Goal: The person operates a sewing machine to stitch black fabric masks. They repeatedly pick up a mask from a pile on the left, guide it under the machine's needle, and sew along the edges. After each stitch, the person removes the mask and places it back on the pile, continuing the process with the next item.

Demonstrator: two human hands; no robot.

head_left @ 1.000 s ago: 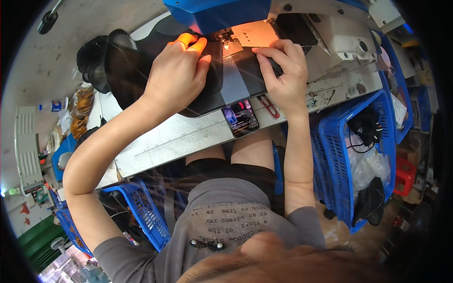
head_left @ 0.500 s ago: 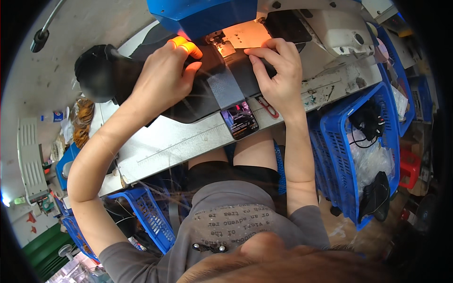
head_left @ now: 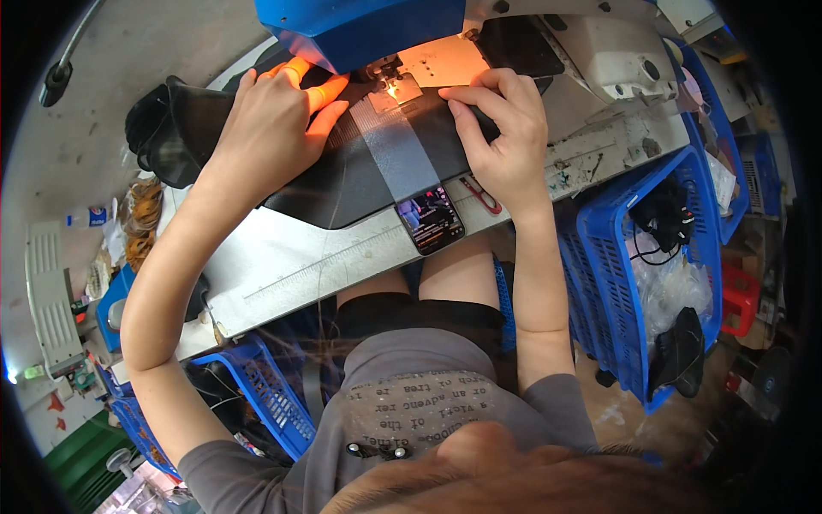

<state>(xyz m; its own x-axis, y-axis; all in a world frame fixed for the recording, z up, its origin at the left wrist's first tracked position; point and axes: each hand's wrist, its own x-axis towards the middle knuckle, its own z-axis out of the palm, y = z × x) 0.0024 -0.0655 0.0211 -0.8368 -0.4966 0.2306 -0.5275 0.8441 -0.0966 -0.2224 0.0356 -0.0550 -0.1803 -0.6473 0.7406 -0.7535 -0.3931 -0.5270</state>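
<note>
A broad black sheet of leather-like material [head_left: 321, 193] lies under the needle area of a blue-headed sewing machine [head_left: 368, 30], lit by an orange lamp. My left hand [head_left: 270, 128] rests on it left of the needle, fingers apart; two fingers wear yellow-orange covers. At the right of the needle, my right hand [head_left: 509, 128] has thumb and forefinger closed at the black sheet's edge, its other fingers curled. A translucent grey strip [head_left: 398, 154] runs from the presser foot [head_left: 392, 86] toward me. Fine parallel lines mark the sheet beside that strip.
A lit phone [head_left: 430, 219] and red thread snips [head_left: 481, 197] lie along the table's near edge [head_left: 282, 295]. Blue plastic baskets [head_left: 612, 300] stand at right, holding black pieces and clear plastic; another blue basket [head_left: 274, 403] is below left. Bunched black material [head_left: 175, 128] sits far left.
My left hand has slid left and turned, and the black sheet has shifted left with it. More of the grey strip shows near the needle. My right hand has hardly moved.
</note>
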